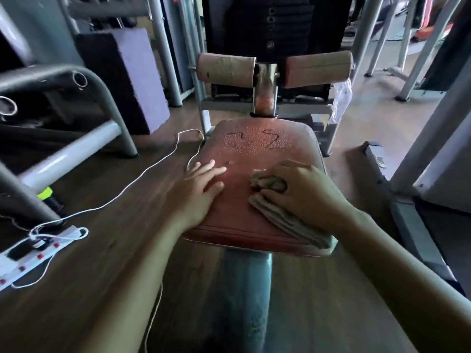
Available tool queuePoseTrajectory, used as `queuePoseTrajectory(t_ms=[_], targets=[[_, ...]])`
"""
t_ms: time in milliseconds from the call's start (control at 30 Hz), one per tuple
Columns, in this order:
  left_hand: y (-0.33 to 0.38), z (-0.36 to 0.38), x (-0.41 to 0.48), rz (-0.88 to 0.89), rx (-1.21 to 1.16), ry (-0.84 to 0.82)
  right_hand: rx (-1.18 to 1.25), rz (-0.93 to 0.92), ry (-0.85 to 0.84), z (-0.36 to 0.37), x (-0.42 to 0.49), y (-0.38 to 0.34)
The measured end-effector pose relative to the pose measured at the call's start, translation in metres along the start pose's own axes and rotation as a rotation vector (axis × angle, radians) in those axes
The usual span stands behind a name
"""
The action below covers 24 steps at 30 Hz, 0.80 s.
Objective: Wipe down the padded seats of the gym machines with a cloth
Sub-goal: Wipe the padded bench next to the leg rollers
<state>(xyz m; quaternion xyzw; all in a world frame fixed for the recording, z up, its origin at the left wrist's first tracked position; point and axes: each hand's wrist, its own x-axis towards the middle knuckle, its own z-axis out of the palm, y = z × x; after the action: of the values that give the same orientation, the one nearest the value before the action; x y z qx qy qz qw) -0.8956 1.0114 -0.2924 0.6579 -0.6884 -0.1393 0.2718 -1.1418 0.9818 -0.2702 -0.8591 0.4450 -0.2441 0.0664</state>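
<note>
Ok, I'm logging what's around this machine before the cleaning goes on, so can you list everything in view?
seat: one, reddish-brown, centre, on a post
droplets: many, on the seat's far half
cloth: one, beige, on the seat's near right, hanging over the front edge
roller pads: two, tan, behind the seat
weight stack: one, black, top centre
cable: one, white, on the floor at left
power strip: one, white with red switches, lower left
frame tubes: several, grey, left and right
floor: brown, wood-look
left hand: flat on the seat
right hand: grips the bunched cloth
</note>
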Motion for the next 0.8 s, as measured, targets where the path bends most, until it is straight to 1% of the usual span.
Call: queuePoseTrajectory(t_ms=[100,167,233,300,367,500,600,800], targets=[[0.009,0.0,0.001,-0.048,0.002,-0.003,0.015,-0.019,0.044,-0.001,0.002,0.005],[0.024,0.001,0.005,-0.137,0.048,0.023,0.051,-0.02,0.055,0.0,-0.001,0.006],[0.045,0.007,0.009,-0.216,0.183,0.037,0.079,-0.023,0.064,0.0,-0.004,0.006],[0.063,0.019,0.007,-0.253,0.341,0.023,0.099,-0.03,0.062,-0.003,-0.005,0.008],[0.069,0.03,0.0,-0.276,0.417,0.037,0.102,-0.043,0.053,-0.006,-0.009,0.012],[0.071,0.03,-0.007,-0.319,0.325,0.094,0.138,-0.082,0.065,-0.015,-0.018,0.028],[0.076,0.029,-0.009,-0.318,0.316,0.12,0.148,-0.08,0.061,-0.019,-0.019,0.032],[0.076,0.032,-0.007,-0.335,0.367,0.079,0.141,-0.086,0.044,-0.018,-0.012,0.037]])
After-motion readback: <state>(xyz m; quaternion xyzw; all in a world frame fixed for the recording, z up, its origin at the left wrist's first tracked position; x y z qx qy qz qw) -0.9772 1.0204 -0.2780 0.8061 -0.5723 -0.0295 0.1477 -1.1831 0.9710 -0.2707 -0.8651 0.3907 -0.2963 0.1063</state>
